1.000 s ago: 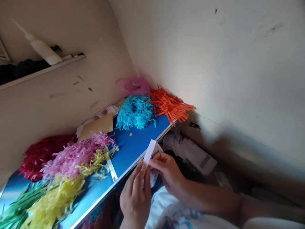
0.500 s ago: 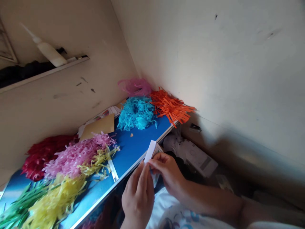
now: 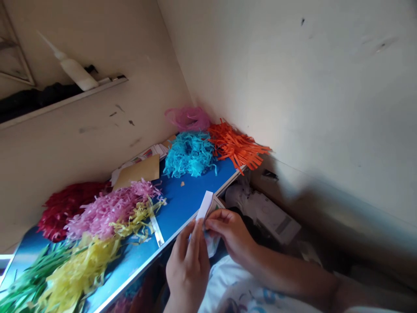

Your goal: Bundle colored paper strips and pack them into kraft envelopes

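A folded piece of white paper [image 3: 205, 204] is held between my two hands, just past the table's front edge. My left hand [image 3: 188, 261] is closed on its lower left side, fingers pressed along the narrow folded strip. From the right, my right hand [image 3: 230, 230] pinches the paper's side with thumb and forefinger. Part of a printed, coloured face shows beside the strip; the lower part is mostly hidden by my fingers.
On the blue table [image 3: 176, 208] lie fringed paper bunches: blue [image 3: 190, 154], orange [image 3: 237, 145], pink [image 3: 112, 208], red [image 3: 70, 208], yellow [image 3: 80, 271] and green [image 3: 35, 274]. A brown card [image 3: 138, 171] lies behind. A glue bottle [image 3: 78, 74] rests on the wall shelf [image 3: 65, 102]. A white box [image 3: 275, 217] sits below right.
The view has shifted slightly, so the table and shelf appear a little further right. Both hands keep hold of the paper, with small finger movements along the folded strip.
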Tool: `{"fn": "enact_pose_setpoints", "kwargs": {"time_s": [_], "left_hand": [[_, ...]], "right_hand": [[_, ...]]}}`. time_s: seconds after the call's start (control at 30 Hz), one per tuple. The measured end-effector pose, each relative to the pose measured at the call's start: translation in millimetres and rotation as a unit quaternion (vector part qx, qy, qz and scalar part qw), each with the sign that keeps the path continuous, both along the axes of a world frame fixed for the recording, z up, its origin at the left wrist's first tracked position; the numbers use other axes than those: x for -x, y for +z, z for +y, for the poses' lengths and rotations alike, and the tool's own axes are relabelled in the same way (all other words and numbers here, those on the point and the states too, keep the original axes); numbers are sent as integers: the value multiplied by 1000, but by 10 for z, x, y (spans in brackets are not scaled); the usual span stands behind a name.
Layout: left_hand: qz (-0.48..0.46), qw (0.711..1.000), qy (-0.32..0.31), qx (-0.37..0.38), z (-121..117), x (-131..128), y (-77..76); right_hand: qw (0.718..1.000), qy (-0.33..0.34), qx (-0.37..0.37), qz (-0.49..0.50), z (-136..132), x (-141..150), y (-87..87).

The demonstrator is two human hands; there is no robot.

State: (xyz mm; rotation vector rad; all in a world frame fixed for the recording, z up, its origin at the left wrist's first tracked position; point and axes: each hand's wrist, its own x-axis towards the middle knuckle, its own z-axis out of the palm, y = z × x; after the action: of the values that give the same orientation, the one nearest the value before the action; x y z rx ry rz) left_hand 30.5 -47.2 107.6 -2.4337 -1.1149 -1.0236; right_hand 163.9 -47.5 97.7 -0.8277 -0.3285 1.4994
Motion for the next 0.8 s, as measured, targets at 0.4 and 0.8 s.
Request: {"fn": "enact_pose_setpoints", "kwargs": {"time_s": [0.4,0.8], "left_hand": [[-92,994,-11,52,7,165,45],[-386,884,152,214,-522,729,-28]], "right_hand": [[868,-122,-148,-459,225,-303,-382],[899,17,-156,-410,83,-162,-415]]}}
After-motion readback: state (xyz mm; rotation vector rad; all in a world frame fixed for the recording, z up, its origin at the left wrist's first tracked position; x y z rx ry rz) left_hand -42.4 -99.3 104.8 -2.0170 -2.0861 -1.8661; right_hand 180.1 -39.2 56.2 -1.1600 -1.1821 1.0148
